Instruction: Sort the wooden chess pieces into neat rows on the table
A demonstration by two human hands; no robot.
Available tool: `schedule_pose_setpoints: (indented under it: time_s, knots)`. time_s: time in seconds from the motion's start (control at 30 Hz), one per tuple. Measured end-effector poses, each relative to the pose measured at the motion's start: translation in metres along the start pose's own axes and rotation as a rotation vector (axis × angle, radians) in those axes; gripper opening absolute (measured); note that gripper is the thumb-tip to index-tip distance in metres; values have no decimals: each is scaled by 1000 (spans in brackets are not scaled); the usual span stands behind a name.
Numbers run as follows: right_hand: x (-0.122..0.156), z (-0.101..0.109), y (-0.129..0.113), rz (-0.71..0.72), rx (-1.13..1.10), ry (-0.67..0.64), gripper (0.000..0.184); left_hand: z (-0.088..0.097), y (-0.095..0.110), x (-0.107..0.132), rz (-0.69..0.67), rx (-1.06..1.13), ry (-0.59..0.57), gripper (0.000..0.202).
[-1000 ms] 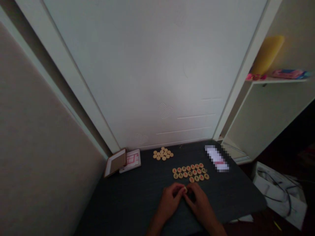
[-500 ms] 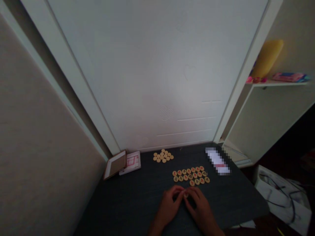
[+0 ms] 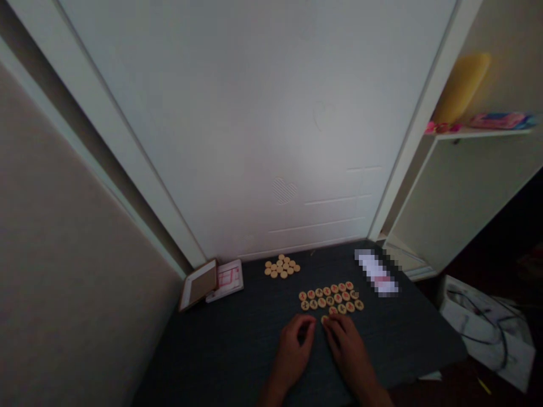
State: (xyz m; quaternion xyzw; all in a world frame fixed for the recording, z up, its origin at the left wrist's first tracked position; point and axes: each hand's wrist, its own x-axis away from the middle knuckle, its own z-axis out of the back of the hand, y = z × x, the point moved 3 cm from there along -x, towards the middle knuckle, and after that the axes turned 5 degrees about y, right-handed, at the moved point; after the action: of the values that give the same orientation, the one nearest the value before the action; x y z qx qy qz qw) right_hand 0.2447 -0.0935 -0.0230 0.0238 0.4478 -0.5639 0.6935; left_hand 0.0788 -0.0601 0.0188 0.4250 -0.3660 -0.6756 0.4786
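My right hand [image 3: 347,342] has its fingertips closed on a round wooden Chinese chess piece [image 3: 324,320], just in front of the rows. My left hand [image 3: 293,342] is beside it, its thumb and index finger curled together in a ring, with nothing visible between the tips. Beyond both hands, several Chinese chess pieces [image 3: 330,301] lie in three rows, marked with red or dark characters; the nearest row is shorter. Farther back, a loose cluster of plain-topped pieces [image 3: 284,267] rests near the white panel.
At the dark table's [image 3: 220,345] back left, a shallow wooden box or lid [image 3: 199,285] leans on a white case with red lines [image 3: 229,281]. A blurred-out white item [image 3: 377,274] lies at the right. The white panel [image 3: 254,141] rises behind the table. A white box with cables [image 3: 487,333] stands beyond the right edge.
My hands have come apart; the piece between them is now under my right fingertips, a little nearer the rows. The camera view has shifted slightly.
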Motion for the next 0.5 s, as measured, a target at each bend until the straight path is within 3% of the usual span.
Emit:
schedule_pose_setpoints:
  time_s: [0.5]
  knots:
    - [-2, 7, -4, -8, 13, -30, 35, 1, 3, -1, -16, 1, -9, 18]
